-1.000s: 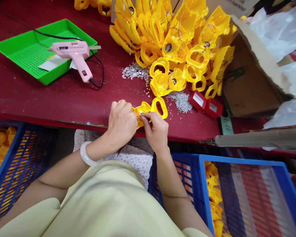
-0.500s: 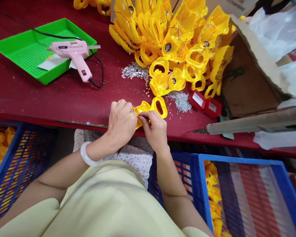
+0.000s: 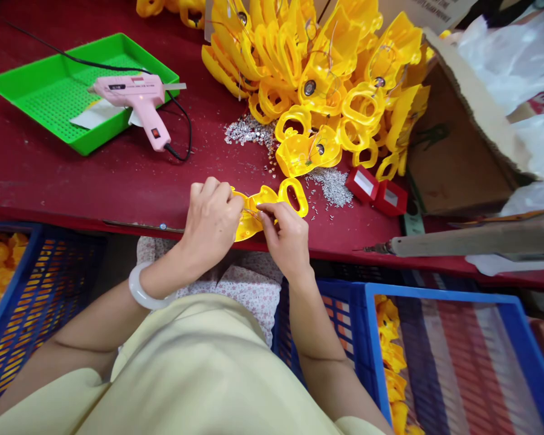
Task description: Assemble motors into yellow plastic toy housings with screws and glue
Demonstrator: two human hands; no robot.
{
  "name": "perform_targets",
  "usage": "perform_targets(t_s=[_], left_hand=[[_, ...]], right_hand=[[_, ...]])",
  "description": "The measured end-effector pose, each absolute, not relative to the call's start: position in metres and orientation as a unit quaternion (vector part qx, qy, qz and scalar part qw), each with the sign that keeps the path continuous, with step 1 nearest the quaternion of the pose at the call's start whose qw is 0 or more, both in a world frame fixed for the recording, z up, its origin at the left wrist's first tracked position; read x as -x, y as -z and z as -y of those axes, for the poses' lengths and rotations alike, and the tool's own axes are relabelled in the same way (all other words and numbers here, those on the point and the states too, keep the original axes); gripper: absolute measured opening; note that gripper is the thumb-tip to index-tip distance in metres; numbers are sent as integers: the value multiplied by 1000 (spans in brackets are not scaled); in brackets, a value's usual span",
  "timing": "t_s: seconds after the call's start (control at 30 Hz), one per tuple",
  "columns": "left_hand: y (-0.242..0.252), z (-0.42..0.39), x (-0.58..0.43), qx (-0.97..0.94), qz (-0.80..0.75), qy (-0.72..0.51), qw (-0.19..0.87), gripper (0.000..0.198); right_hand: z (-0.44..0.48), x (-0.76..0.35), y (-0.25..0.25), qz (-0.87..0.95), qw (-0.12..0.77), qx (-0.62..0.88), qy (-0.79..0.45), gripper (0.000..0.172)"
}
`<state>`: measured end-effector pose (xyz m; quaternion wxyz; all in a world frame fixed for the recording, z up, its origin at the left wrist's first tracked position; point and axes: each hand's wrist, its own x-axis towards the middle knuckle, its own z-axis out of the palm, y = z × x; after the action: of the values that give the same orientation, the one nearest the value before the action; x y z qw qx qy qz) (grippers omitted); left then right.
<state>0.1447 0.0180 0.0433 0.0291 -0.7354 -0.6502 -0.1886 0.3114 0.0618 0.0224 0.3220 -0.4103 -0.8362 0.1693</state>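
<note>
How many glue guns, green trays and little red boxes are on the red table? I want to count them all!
Pink glue gun: 1
Green tray: 1
Little red boxes: 2
Total: 4

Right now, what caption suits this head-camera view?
Left hand and right hand hold a yellow plastic piece over a red workbench.

The left hand (image 3: 211, 222) is drawing leftward, turning the yellow plastic frame (image 3: 265, 199) with it. The wood-handled tool (image 3: 471, 238) at right is dropping slightly.
</note>
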Motion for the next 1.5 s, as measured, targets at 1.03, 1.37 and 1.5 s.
perform_targets(t_s=[1.03,1.37,1.5], left_hand=[[-47,-28,-148,766,614,191,15,14],[-39,-31,-162,742,636,208,-24,21],[-39,-33,-167,732,650,201,-43,22]], right_hand=[[-62,-311,-26,836,367,377,-156,14],[-61,-310,-22,819,376,403,-158,13],[-62,-309,-22,820,380,401,-148,12]])
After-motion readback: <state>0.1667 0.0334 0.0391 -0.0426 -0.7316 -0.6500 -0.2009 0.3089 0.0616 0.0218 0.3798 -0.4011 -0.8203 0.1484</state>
